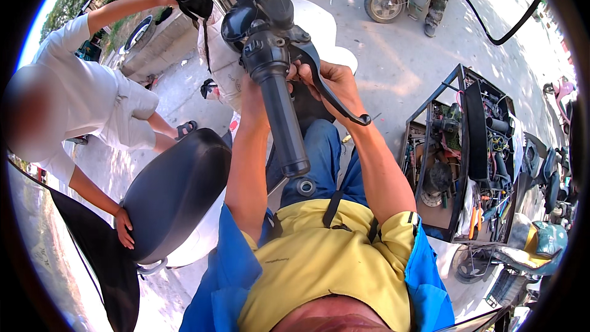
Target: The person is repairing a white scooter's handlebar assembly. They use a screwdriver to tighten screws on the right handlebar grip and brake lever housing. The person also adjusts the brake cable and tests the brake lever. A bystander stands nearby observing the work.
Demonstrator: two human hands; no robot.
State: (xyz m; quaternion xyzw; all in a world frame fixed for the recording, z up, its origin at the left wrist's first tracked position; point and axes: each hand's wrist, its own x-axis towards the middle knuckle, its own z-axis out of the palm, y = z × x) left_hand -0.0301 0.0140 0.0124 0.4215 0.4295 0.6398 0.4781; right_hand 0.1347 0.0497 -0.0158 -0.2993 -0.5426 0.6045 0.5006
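Scooter (200, 233), two hands at its handlebar.

From where I stand: a bystander (92, 95) at left, one hand on the black seat (178, 193); tool rack (474, 126) at right; dark handle (281, 123) mid-view. Left hand (248, 92) partly behind the handle, grip state cannot tell; right hand (342, 87) curled just under the brake lever (317, 77), grip contents hidden.

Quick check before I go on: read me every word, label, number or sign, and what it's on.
None can be read.
Pale scooter front: faint marks, too small.
Yellow shirt: short dark marking, too blurred.
Black brake lever: no text visible.
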